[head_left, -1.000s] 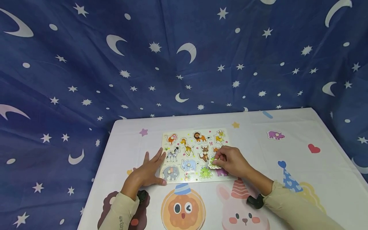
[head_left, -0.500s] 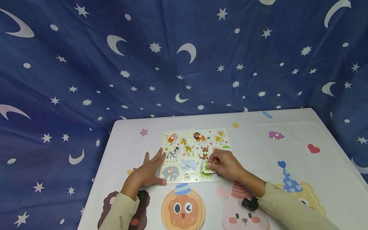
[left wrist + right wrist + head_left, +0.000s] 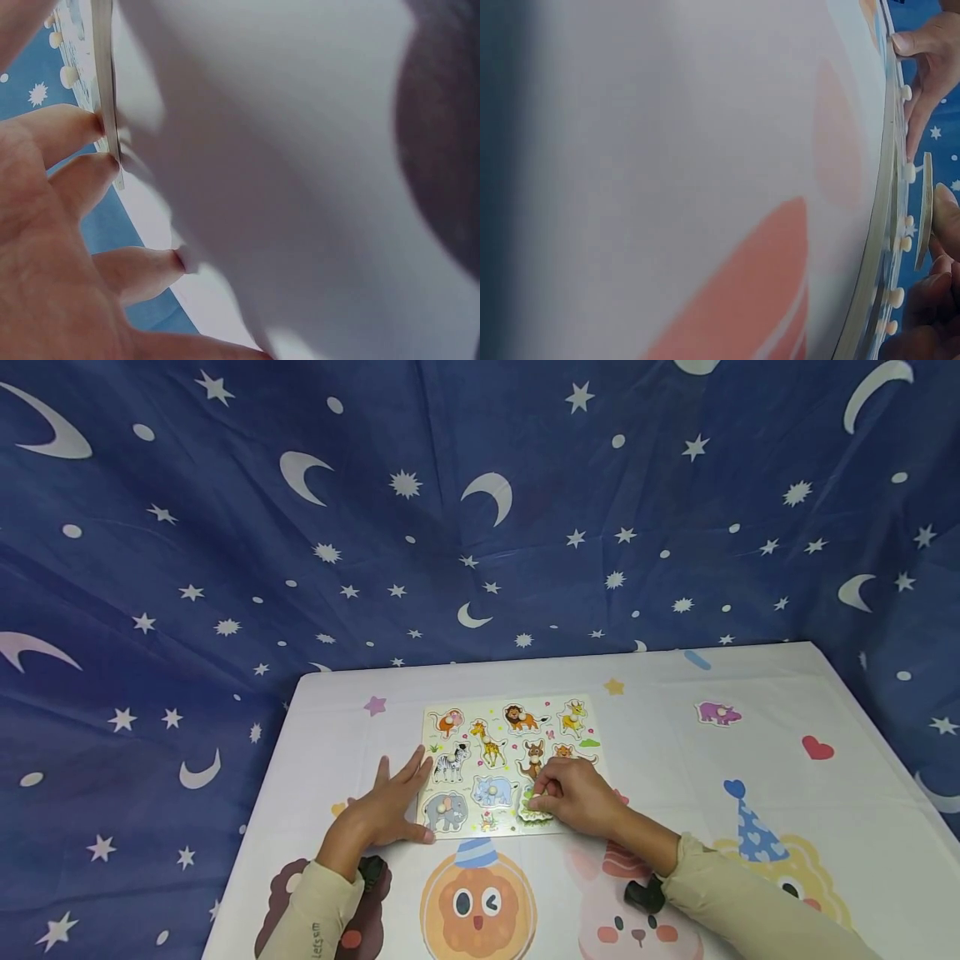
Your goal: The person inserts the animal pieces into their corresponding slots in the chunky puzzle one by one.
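Note:
My right hand (image 3: pixel 577 793) pinches a frog puzzle piece (image 3: pixel 527 802) over the lower right part of a wooden animal puzzle board (image 3: pixel 480 703). In the right wrist view the frog piece shows edge-on as a thin slab (image 3: pixel 925 214), raised above the board and slightly tilted. My left hand (image 3: pixel 390 810) lies with fingers spread at the board's left edge, the thumb by its lower left corner. In the left wrist view two straight fingers (image 3: pixel 84 180) touch the board's side. The board's lower right corner is hidden behind my right hand.
Knobbed animal pieces, among them an elephant (image 3: pixel 446 812), a zebra (image 3: pixel 451 763) and a lion (image 3: pixel 519 717), sit in the board. A purple hippo piece (image 3: pixel 718 713) lies apart on the white printed tablecloth (image 3: pixel 667 693). A blue starry curtain (image 3: pixel 480 568) hangs behind.
My right hand has moved left and slightly down with the frog piece, from beside the printed frog to over it. The tiger piece has come into view. My left hand has stayed put.

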